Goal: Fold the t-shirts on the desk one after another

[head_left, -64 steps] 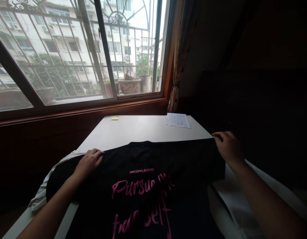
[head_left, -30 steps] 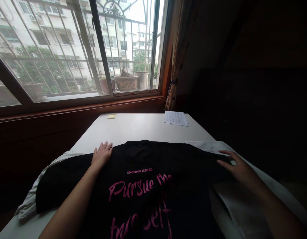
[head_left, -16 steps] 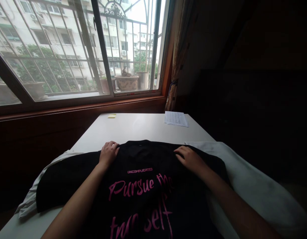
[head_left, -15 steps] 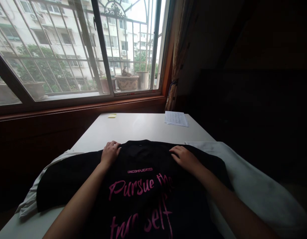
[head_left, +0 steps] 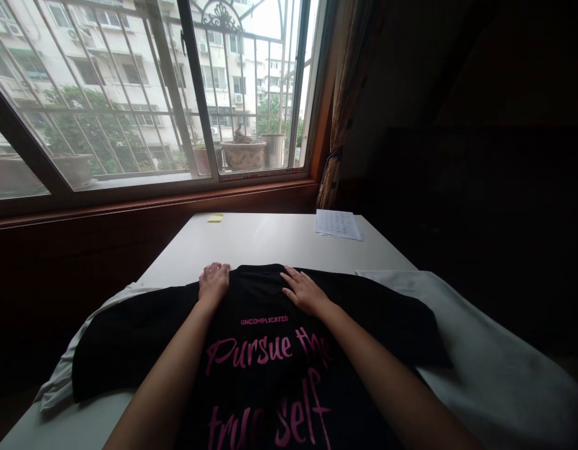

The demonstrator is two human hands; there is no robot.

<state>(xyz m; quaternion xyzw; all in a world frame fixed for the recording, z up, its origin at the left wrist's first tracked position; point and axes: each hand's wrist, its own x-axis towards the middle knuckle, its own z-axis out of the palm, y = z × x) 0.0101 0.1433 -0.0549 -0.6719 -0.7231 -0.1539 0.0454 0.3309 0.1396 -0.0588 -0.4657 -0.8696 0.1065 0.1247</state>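
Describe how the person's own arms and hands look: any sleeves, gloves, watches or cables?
The bare, ungloved left hand and bare, ungloved right hand join slim forearms, sleeveless as far as they show. No watch, bracelet or cable shows on either. Rings: too dim to tell.

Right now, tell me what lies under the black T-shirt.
Pale cloth peeks out at both sides, and the white table shows beyond. What lies beneath the black T-shirt's middle is covered and unseen.
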